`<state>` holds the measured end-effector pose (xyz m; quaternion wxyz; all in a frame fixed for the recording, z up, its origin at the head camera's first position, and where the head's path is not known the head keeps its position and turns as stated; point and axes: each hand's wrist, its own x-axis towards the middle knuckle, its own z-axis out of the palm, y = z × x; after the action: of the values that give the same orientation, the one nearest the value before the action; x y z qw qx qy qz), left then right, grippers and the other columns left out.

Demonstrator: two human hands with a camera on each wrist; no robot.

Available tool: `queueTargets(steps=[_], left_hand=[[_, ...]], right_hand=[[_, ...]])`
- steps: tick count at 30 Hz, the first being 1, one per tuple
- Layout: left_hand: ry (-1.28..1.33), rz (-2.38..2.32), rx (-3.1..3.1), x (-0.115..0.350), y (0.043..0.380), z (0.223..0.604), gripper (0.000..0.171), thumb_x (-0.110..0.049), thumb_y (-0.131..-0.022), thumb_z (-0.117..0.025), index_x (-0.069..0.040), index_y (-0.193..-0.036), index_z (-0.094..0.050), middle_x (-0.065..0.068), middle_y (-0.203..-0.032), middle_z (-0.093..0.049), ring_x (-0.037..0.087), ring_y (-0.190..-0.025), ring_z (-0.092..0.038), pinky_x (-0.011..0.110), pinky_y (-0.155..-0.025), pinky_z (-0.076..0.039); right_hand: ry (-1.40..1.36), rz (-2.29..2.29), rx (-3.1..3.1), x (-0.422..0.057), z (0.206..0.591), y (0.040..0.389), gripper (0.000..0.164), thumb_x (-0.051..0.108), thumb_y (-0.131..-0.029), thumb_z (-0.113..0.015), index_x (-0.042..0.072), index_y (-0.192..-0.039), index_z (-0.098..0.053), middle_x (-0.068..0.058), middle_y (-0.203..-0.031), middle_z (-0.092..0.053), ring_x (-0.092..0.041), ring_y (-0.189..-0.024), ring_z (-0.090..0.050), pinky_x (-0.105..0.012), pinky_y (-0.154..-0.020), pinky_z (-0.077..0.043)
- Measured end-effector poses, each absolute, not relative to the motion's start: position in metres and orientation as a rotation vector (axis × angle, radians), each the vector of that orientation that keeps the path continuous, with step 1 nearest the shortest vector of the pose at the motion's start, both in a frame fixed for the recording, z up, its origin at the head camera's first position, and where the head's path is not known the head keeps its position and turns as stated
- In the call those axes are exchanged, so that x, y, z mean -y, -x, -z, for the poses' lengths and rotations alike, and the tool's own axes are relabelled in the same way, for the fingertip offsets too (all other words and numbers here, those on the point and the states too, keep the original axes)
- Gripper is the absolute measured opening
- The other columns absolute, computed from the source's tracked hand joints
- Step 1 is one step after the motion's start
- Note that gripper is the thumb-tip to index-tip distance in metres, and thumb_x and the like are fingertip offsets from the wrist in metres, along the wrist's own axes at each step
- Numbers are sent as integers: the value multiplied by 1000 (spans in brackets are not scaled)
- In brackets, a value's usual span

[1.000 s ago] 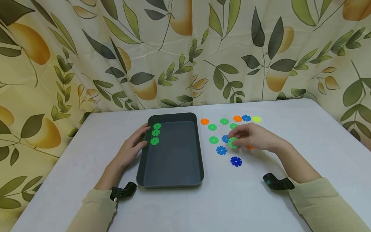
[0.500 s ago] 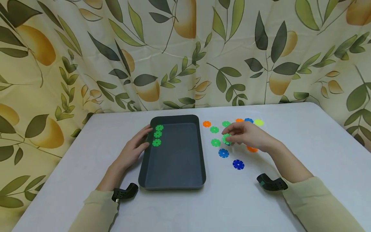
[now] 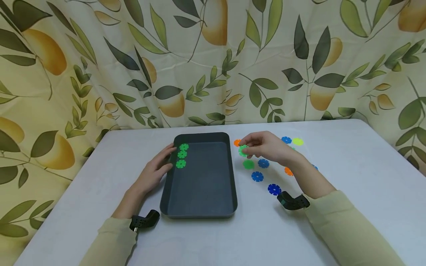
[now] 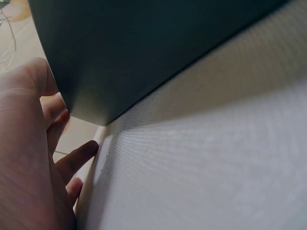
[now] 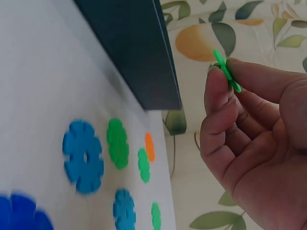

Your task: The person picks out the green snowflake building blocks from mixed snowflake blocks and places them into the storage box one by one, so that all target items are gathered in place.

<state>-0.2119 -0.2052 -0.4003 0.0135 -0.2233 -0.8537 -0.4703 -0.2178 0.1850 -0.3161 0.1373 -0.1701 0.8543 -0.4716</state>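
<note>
My right hand (image 3: 266, 147) pinches a green interlocking disc (image 5: 227, 72) between thumb and index finger. In the head view, it is raised just right of the tray's right wall, over the other discs. The held disc is thin, notched at its edge and seen nearly edge-on in the right wrist view. My left hand (image 3: 154, 170) rests its fingertips against the left side of the dark grey tray (image 3: 199, 192), with the fingers relaxed. Inside, along the tray's left side, lie several green discs (image 3: 181, 163) in a column.
Right of the tray, loose discs lie scattered on the white table (image 3: 206, 244): a green disc (image 3: 248, 164), a light blue disc (image 3: 257, 176), a dark blue disc (image 3: 274, 189), an orange disc (image 3: 288, 171) and a yellow disc (image 3: 298, 142). A leaf-patterned curtain (image 3: 213, 66) hangs behind.
My right hand has moved left with the green disc, from over the scattered discs toward the tray. The left hand stays at the tray's side. The head view has shifted slightly.
</note>
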Motion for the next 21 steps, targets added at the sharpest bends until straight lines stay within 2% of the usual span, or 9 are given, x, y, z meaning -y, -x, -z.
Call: queueTargets(steps=[6, 10, 14, 19, 21], left_hand=[[699, 1464, 2657, 206, 213, 401, 52, -7, -101, -50, -7, -153, -43, 2, -165, -26, 26, -149, -27, 47, -119, -24], [707, 1461, 2650, 205, 215, 402, 52, -8, -101, -50, -6, -153, -43, 4, -165, -26, 27, -149, -28, 48, -119, -25], [709, 1459, 2651, 204, 215, 402, 52, -8, -101, -50, -6, -152, -43, 3, -165, -26, 26, -149, -28, 47, -119, -24], [694, 1454, 2663, 205, 215, 403, 52, -8, -101, -50, -9, -153, -44, 1, -165, -26, 25, -149, -28, 46, -119, -24], [698, 1450, 2664, 206, 215, 403, 52, -8, -101, -50, -9, -153, -44, 2, -165, -26, 26, -149, -28, 48, -119, -24]], right_hand=[[518, 1397, -2437, -159, 314, 228, 33, 15, -96, -68, -2, -124, -66, -10, -94, -70, -40, -94, -67, -43, -81, -53], [547, 1437, -2393, -139, 311, 233, 31, 13, -96, -69, -2, -123, -67, -10, -95, -71, -42, -95, -66, -39, -79, -53], [577, 1483, -2343, -121, 308, 238, 30, 13, -95, -69, -3, -121, -67, -8, -94, -71, -44, -95, -65, -42, -80, -55], [584, 1540, -2277, -100, 306, 241, 30, 11, -94, -70, -3, -120, -67, -8, -97, -72, -32, -88, -69, -45, -89, -56], [568, 1572, -2250, -92, 307, 242, 30, 11, -94, -70, -4, -120, -68, -8, -96, -72, -32, -88, -69, -46, -90, -55]])
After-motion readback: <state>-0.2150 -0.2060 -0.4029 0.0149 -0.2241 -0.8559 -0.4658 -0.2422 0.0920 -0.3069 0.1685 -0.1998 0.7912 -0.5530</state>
